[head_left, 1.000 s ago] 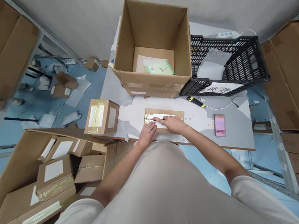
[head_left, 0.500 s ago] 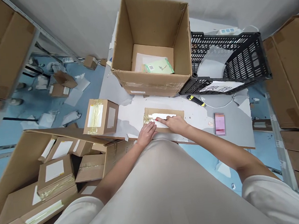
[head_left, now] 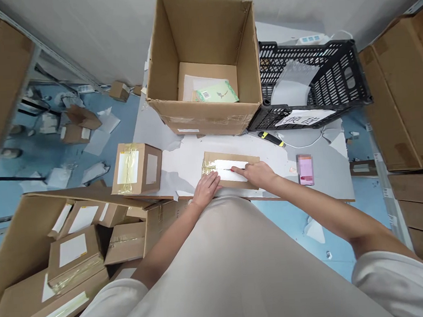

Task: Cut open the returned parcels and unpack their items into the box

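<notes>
A small flat cardboard box [head_left: 248, 181] with a white label and clear tape lies on the white tabletop, close to my body. Flat on its left end and near edge rests my left hand [head_left: 206, 187], fingers stretched out and holding nothing. My right hand [head_left: 257, 174] is closed over the box's right half, its index finger pointing left along the label. Under that finger shows the red end of a slim knife [head_left: 232, 169], a thin dark line running left from it; my fingers hide most of it. A black-and-yellow utility knife [head_left: 272, 138] lies apart, beyond the box.
Behind stand a large open carton [head_left: 205, 116] with a green packet [head_left: 217, 92] inside, and a black plastic crate [head_left: 312, 109]. A taped box [head_left: 136, 169] sits at left, above a big carton of parcels [head_left: 72, 250]. A phone-like pink object [head_left: 306, 169] lies at right.
My right hand has slid a little to the right along the box with the slim knife. My left hand stays on the box. The whole view has shifted slightly.
</notes>
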Action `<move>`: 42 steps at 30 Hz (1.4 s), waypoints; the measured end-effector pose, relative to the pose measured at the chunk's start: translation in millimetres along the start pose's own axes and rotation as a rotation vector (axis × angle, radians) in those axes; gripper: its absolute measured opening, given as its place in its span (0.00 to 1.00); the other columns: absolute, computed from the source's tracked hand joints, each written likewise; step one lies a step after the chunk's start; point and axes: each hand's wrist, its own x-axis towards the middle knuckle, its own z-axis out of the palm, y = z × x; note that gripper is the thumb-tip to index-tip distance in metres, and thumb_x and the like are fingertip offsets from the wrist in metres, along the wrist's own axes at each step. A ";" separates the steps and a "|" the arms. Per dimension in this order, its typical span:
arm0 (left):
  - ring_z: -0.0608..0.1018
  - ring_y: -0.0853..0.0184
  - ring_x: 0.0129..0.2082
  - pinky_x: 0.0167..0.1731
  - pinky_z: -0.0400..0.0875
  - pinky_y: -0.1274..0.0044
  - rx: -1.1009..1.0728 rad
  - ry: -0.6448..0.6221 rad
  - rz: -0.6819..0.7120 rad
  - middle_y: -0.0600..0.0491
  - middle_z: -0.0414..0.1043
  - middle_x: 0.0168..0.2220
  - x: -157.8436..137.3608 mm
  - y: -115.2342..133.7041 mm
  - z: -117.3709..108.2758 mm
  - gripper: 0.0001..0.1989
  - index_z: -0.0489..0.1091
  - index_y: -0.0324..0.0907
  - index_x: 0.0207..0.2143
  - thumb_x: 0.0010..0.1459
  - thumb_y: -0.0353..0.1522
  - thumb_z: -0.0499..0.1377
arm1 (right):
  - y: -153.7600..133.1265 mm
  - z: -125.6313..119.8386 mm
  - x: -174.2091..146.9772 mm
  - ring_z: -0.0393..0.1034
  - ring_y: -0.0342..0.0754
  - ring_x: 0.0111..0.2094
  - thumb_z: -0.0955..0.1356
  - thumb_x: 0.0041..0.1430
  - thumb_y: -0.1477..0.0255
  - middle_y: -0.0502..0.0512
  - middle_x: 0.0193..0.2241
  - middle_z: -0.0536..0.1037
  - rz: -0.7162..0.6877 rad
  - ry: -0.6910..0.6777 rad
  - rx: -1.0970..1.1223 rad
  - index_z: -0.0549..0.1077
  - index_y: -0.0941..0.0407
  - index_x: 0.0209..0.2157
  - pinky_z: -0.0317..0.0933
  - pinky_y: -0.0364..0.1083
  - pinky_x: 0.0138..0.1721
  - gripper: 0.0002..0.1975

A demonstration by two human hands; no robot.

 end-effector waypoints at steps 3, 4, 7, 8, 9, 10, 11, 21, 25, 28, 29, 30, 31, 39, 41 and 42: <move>0.70 0.56 0.57 0.52 0.68 0.59 0.042 0.018 0.028 0.41 0.72 0.52 -0.3 0.6 2.2 0.16 0.68 0.42 0.51 0.64 0.37 0.52 | 22.1 14.9 -29.3 0.76 0.53 0.35 0.56 0.60 0.84 0.62 0.40 0.77 0.030 -0.044 -0.039 0.48 0.44 0.66 0.59 0.45 0.31 0.36; 0.70 0.56 0.58 0.52 0.68 0.59 0.052 0.018 0.029 0.41 0.72 0.52 -0.6 0.6 2.7 0.16 0.68 0.42 0.51 0.64 0.37 0.52 | 29.7 21.3 -40.8 0.75 0.52 0.34 0.56 0.59 0.85 0.61 0.39 0.77 0.054 -0.052 -0.053 0.47 0.43 0.66 0.59 0.45 0.31 0.37; 0.69 0.56 0.58 0.52 0.67 0.59 0.067 0.007 0.015 0.41 0.71 0.52 -1.0 1.7 2.6 0.16 0.67 0.43 0.52 0.64 0.36 0.51 | 52.9 44.4 -77.7 0.74 0.50 0.29 0.57 0.54 0.88 0.58 0.35 0.76 0.140 -0.061 -0.083 0.44 0.40 0.66 0.57 0.44 0.28 0.43; 0.69 0.55 0.58 0.52 0.67 0.59 0.066 0.000 0.004 0.41 0.71 0.52 -0.9 2.5 1.6 0.16 0.67 0.43 0.52 0.64 0.37 0.51 | 60.6 53.5 -89.8 0.74 0.49 0.28 0.57 0.53 0.88 0.57 0.35 0.76 0.166 -0.054 -0.083 0.42 0.39 0.66 0.56 0.44 0.27 0.45; 0.69 0.56 0.58 0.52 0.67 0.59 0.065 -0.011 -0.007 0.41 0.71 0.53 -0.7 3.5 0.0 0.16 0.67 0.43 0.52 0.64 0.37 0.51 | 68.0 63.3 -101.2 0.73 0.48 0.26 0.57 0.52 0.89 0.56 0.35 0.76 0.190 -0.041 -0.072 0.42 0.39 0.66 0.56 0.43 0.26 0.46; 0.70 0.56 0.57 0.52 0.66 0.59 0.063 -0.026 -0.018 0.41 0.71 0.53 -0.2 4.6 -2.3 0.16 0.67 0.44 0.52 0.64 0.37 0.51 | 74.6 73.9 -111.4 0.73 0.48 0.26 0.57 0.52 0.88 0.56 0.34 0.76 0.211 -0.021 -0.043 0.42 0.38 0.66 0.56 0.43 0.26 0.46; 0.70 0.56 0.57 0.53 0.66 0.59 0.062 -0.045 -0.029 0.42 0.71 0.53 0.7 5.9 -5.4 0.17 0.67 0.44 0.52 0.64 0.38 0.50 | 79.7 85.2 -120.0 0.73 0.48 0.26 0.58 0.53 0.87 0.56 0.35 0.76 0.237 0.010 0.011 0.43 0.37 0.66 0.57 0.43 0.26 0.44; 0.49 0.39 0.65 0.60 0.41 0.50 0.234 -0.221 -0.128 0.33 0.48 0.65 59.6 11.7 -40.4 0.57 0.53 0.37 0.63 0.36 0.59 0.62 | 18.9 160.1 -80.1 0.66 0.41 0.20 0.62 0.61 0.58 0.50 0.29 0.74 0.463 0.384 1.605 0.52 0.50 0.66 0.66 0.45 0.22 0.34; 0.43 0.37 0.66 0.59 0.38 0.46 0.235 -0.347 -0.157 0.34 0.41 0.67 77.0 8.7 -41.6 0.64 0.47 0.37 0.65 0.32 0.60 0.63 | 4.3 163.2 -65.7 0.66 0.39 0.20 0.66 0.56 0.55 0.52 0.34 0.74 0.432 0.474 1.841 0.53 0.50 0.65 0.66 0.45 0.21 0.38; 0.44 0.38 0.66 0.59 0.45 0.48 0.196 -0.349 -0.162 0.35 0.43 0.67 75.5 6.3 -39.0 0.64 0.48 0.38 0.65 0.31 0.60 0.64 | 7.0 166.1 -67.0 0.65 0.39 0.19 0.66 0.56 0.55 0.51 0.32 0.73 0.390 0.457 1.843 0.55 0.50 0.64 0.65 0.44 0.19 0.37; 0.44 0.38 0.66 0.59 0.47 0.49 0.182 -0.333 -0.160 0.35 0.44 0.66 74.1 5.6 -37.9 0.64 0.49 0.38 0.65 0.30 0.59 0.64 | 9.4 166.9 -67.9 0.64 0.39 0.18 0.66 0.57 0.56 0.50 0.31 0.72 0.375 0.444 1.821 0.56 0.50 0.64 0.64 0.44 0.19 0.36; 0.44 0.38 0.66 0.59 0.50 0.51 0.167 -0.315 -0.159 0.35 0.45 0.66 72.8 5.1 -36.8 0.64 0.49 0.38 0.65 0.29 0.59 0.65 | 12.3 167.7 -68.8 0.64 0.38 0.18 0.66 0.57 0.57 0.49 0.30 0.72 0.361 0.428 1.790 0.56 0.50 0.64 0.63 0.43 0.19 0.35; 0.44 0.38 0.66 0.59 0.52 0.52 0.154 -0.299 -0.157 0.35 0.45 0.66 71.8 4.6 -35.8 0.64 0.50 0.38 0.64 0.28 0.59 0.66 | 15.5 168.3 -69.7 0.63 0.38 0.17 0.65 0.58 0.58 0.48 0.29 0.71 0.349 0.412 1.754 0.56 0.50 0.64 0.63 0.43 0.18 0.34; 0.45 0.39 0.66 0.57 0.57 0.54 0.123 -0.272 -0.144 0.36 0.45 0.66 70.6 2.1 -31.9 0.64 0.50 0.39 0.64 0.26 0.57 0.68 | 31.7 171.7 -84.4 0.62 0.39 0.16 0.63 0.61 0.65 0.46 0.22 0.70 0.322 0.280 1.478 0.55 0.48 0.64 0.62 0.42 0.19 0.30; 0.45 0.39 0.66 0.57 0.57 0.53 0.122 -0.275 -0.138 0.36 0.45 0.66 70.5 0.9 -31.4 0.64 0.50 0.40 0.64 0.26 0.57 0.68 | 30.6 170.7 -87.4 0.62 0.39 0.16 0.62 0.61 0.66 0.46 0.23 0.70 0.313 0.275 1.455 0.56 0.48 0.64 0.62 0.41 0.18 0.30; 0.45 0.38 0.66 0.57 0.57 0.53 0.121 -0.278 -0.135 0.36 0.45 0.66 70.6 0.3 -31.3 0.64 0.50 0.40 0.64 0.26 0.57 0.68 | 29.6 169.7 -87.9 0.63 0.39 0.16 0.62 0.61 0.66 0.46 0.23 0.71 0.312 0.271 1.458 0.55 0.48 0.64 0.62 0.41 0.18 0.30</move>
